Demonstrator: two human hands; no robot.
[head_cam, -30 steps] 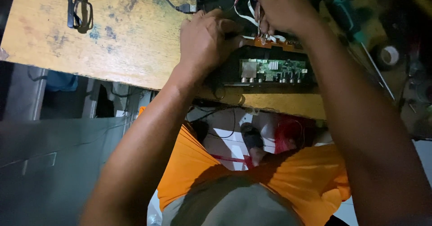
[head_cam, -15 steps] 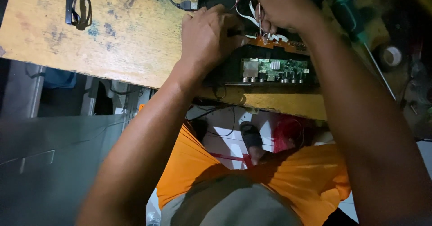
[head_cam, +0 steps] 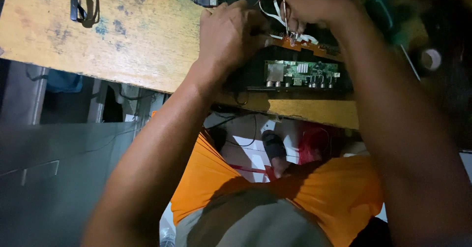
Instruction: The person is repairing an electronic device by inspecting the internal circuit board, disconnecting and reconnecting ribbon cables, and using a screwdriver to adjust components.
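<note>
Left hand [head_cam: 233, 35]: fingers curled, pressing black device casing [head_cam: 246, 75].
Right hand [head_cam: 307, 1]: fingers pinching white wires [head_cam: 275, 13].
Risk: tugging could tear wires from circuit board [head_cam: 301, 72].

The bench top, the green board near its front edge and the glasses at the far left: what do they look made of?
The bench top looks like wood or plywood, yellowish, worn matte with blue-grey stains. The green board looks like a printed circuit laminate with shiny metal connectors along its edge. The glasses have a dark frame, probably plastic, though that is hard to tell here.
</note>
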